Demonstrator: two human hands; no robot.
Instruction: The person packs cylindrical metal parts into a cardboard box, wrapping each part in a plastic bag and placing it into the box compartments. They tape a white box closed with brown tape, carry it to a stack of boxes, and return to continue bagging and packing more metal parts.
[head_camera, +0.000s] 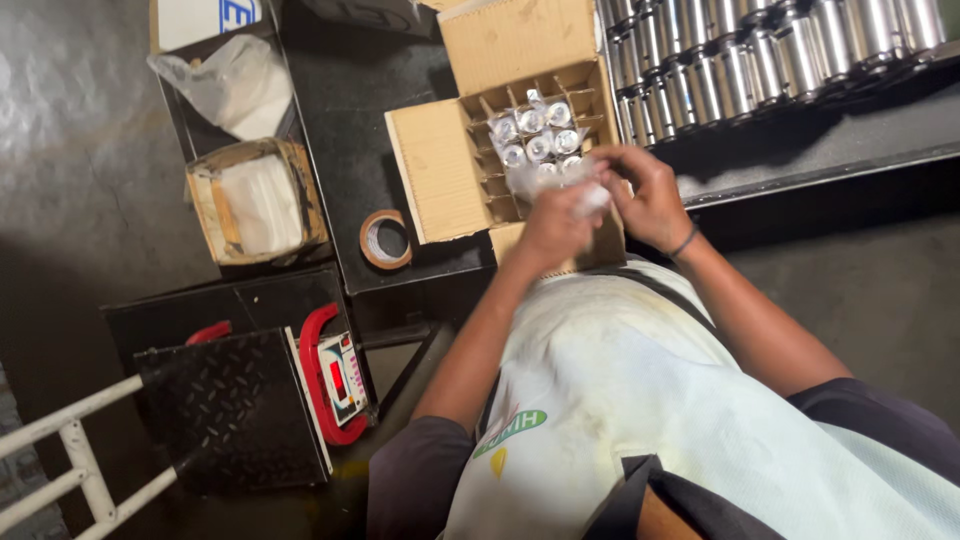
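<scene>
Looking down from the head camera, both hands meet over the near edge of an open cardboard box (450, 170) with a cardboard divider grid inside. The left hand (553, 228) and the right hand (650, 195) each have their grip pinched on a clear plastic-wrapped part (585, 190) held between them, just above the box's near cells. The wrapped part is blurred, so its long axis and the way it points cannot be told. Several cells at the far side of the grid already hold bagged metal cylinders (535, 135) standing upright, their round ends facing up. The box sits on a dark surface (340, 90), with a roll of brown tape (386, 240) lying flat just to its left. Rows of bare shiny metal cylinders (760, 55) are stacked at the upper right. A weighing scale with a red frame (335, 375) stands lower left.
</scene>
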